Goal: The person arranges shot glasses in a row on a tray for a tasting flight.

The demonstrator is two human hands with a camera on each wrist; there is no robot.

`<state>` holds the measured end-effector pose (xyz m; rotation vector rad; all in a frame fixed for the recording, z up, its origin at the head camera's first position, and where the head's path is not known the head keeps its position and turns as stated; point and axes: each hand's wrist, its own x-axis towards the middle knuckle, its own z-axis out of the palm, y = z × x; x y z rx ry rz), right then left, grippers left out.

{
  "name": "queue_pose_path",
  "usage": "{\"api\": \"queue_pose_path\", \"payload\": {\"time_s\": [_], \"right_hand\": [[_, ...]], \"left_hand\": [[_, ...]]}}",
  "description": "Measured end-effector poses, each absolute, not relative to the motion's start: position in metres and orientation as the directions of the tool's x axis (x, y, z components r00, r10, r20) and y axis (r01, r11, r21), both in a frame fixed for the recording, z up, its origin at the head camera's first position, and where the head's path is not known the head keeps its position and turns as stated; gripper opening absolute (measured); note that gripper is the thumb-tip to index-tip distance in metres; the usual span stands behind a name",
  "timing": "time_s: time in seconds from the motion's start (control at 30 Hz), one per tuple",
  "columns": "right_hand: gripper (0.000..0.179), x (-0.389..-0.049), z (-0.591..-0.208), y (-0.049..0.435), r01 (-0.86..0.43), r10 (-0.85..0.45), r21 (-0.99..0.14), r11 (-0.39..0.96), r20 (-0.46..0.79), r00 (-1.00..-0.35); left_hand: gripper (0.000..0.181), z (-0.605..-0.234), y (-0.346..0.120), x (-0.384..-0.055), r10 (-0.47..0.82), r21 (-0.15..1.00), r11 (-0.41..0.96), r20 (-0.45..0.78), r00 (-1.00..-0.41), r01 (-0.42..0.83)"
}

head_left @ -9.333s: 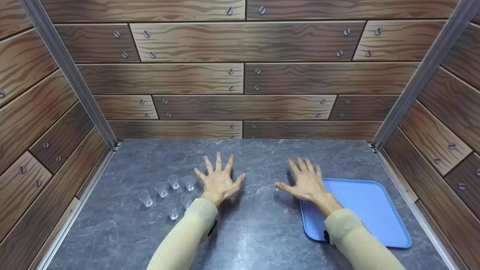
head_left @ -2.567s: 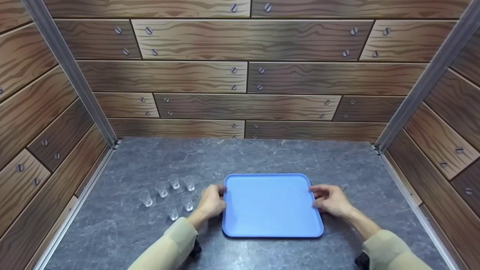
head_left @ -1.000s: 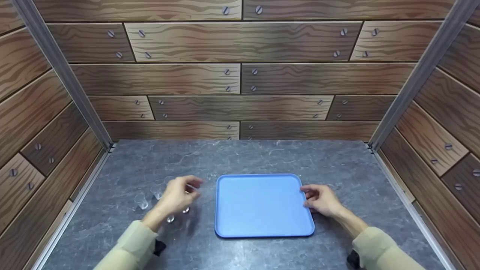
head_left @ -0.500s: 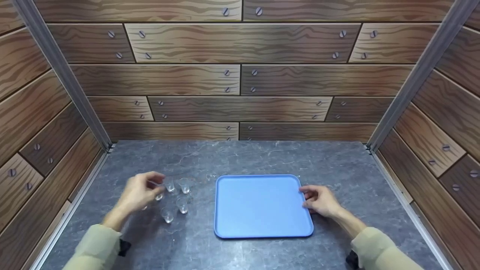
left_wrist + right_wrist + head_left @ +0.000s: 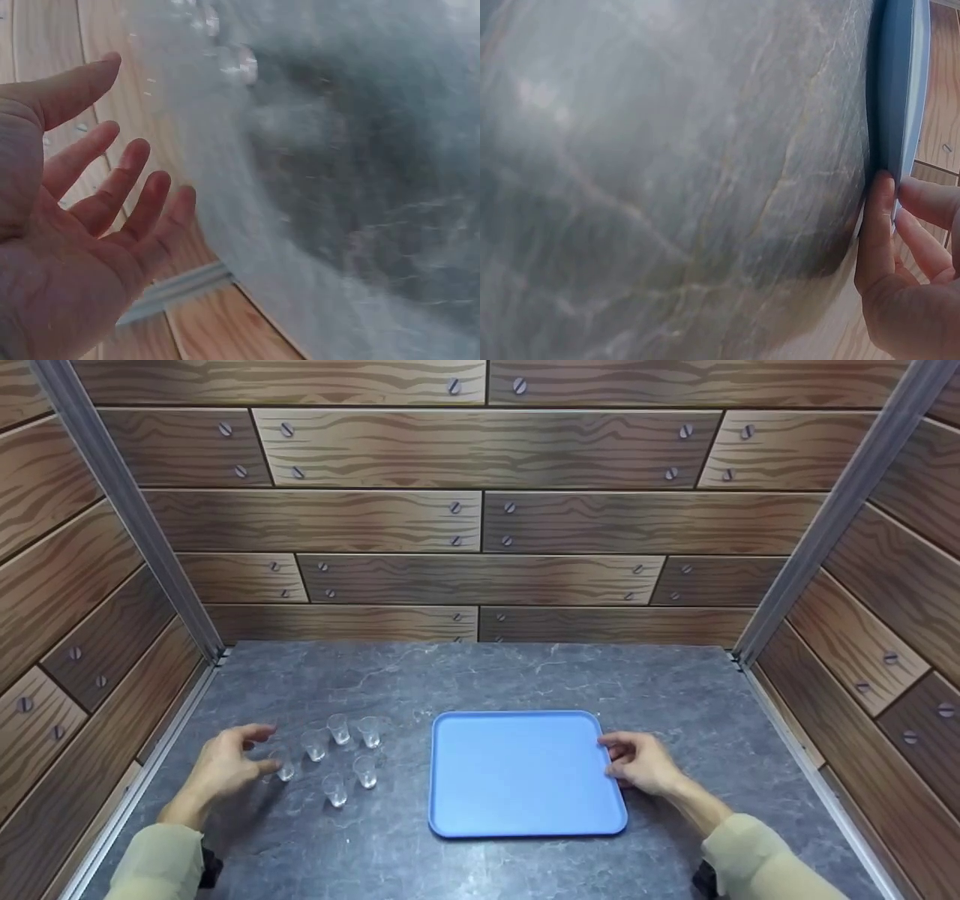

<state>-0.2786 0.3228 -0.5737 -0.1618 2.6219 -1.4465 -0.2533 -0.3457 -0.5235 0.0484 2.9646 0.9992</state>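
Observation:
In the head view my left hand (image 5: pixel 225 763) is at the far left of a group of small clear cups, with its thumb tip right at the leftmost cup (image 5: pixel 285 767). The left wrist view shows that hand's fingers apart and loosely bent, nothing between them. A flat blue rectangular tray (image 5: pixel 527 774) lies on the table in front of the body. My right hand (image 5: pixel 643 763) pinches its right edge; from the right wrist the thumb and fingers (image 5: pixel 881 195) show on either side of the rim (image 5: pixel 911 97).
Several more clear cups stand left of the tray, among them a front cup (image 5: pixel 335 791) and a back cup (image 5: pixel 369 732). The grey marbled table (image 5: pixel 480 679) is bounded by wood-patterned walls (image 5: pixel 375 577) and metal corner posts (image 5: pixel 135 510).
The tray has come from the right to the middle, carried by both hands. My left hand has since let go and moved left over the cups; the right stays on the tray.

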Motion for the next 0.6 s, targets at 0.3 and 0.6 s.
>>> {"api": "queue_pose_path", "payload": {"time_s": [0.3,0.6], "right_hand": [[0.052,-0.275,-0.575,0.323,0.000,-0.151,-0.840,0.543,-0.098,-0.984],[0.052,-0.277,-0.573,0.322,-0.005,-0.154,-0.843,0.539,-0.092,-0.984]], "left_hand": [[0.062,-0.544,-0.344,-0.250,0.004,0.654,0.755,-0.054,-0.999,-0.032],[0.050,-0.551,-0.341,-0.250,-0.028,0.701,0.711,-0.048,-0.998,-0.054]]}}
